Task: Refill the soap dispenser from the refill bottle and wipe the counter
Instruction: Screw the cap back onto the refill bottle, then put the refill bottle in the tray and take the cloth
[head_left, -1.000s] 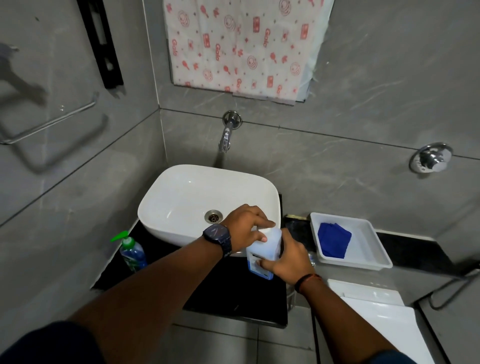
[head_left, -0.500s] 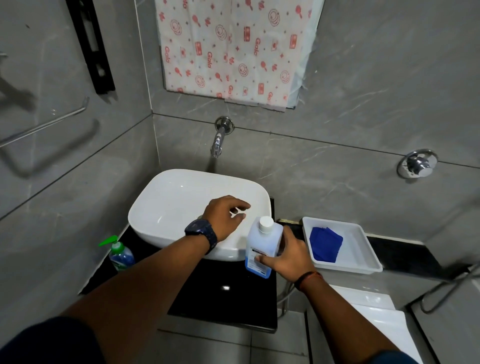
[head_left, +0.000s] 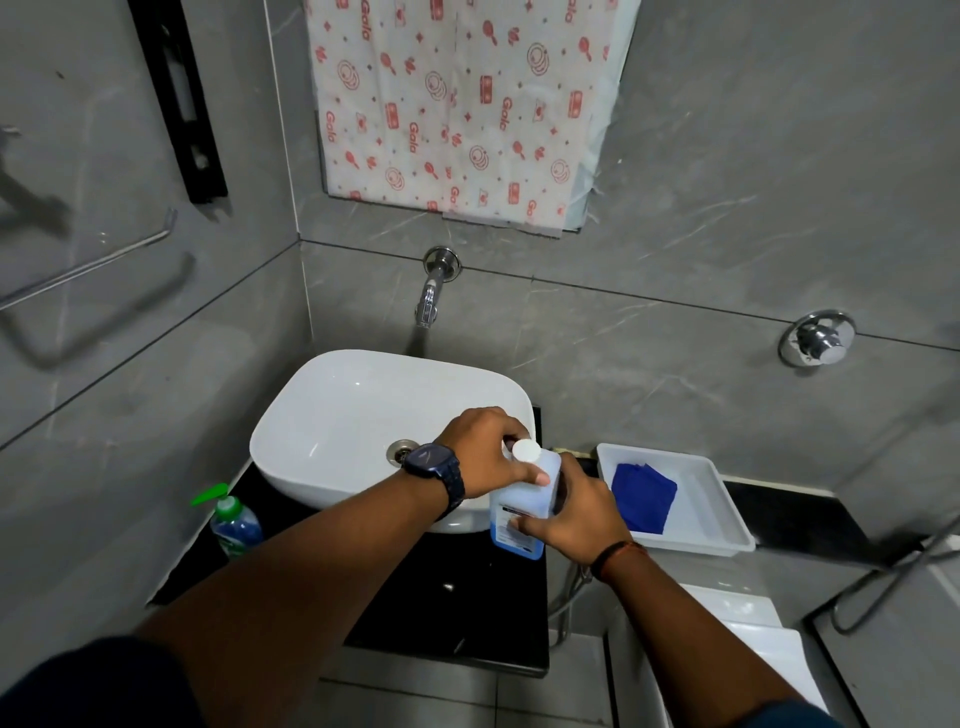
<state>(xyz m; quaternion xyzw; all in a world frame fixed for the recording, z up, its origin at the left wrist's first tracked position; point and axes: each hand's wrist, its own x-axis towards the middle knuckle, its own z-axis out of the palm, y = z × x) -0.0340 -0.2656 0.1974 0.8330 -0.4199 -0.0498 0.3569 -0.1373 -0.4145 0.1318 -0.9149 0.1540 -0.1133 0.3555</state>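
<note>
Standing upright at the black tabletop's (head_left: 441, 613) right edge, just beside the sink (head_left: 332, 415): translucent bottle (head_left: 519, 512), bluish, labelled, white cap (head_left: 525, 450) on. Gripping its body from the right, right hand (head_left: 582, 512). Pinching around the cap, left hand (head_left: 483, 452); half a second ago, hovering loose over the sink rim. Sitting at far left, green-pump dispenser (head_left: 235, 525). Lying in the white tray (head_left: 722, 519), blue cloth (head_left: 641, 496).
</note>
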